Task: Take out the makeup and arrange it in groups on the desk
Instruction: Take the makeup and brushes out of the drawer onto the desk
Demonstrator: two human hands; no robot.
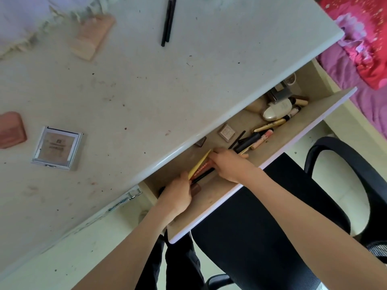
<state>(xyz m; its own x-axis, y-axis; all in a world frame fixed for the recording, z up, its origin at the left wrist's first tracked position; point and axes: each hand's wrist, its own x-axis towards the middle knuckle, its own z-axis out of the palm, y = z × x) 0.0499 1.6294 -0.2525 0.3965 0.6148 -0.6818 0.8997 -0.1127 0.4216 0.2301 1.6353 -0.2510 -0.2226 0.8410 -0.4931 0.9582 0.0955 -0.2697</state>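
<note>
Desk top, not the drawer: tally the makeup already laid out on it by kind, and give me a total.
Black pencils: 2
Peach palette: 1
Silver square compact: 1
Pink case: 1
Total: 5

Bright, even daylight, soft faint shadows, pale desk (pixel 146 84) slightly washed out, wide-angle bending toward the edges, frame strongly tilted, motion blur at top left corner, drawer (pixel 293 130) interior dimmer.

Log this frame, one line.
stage: gathering | left hand + right hand: gripping pencils | location: drawer | desk: compact out
</note>
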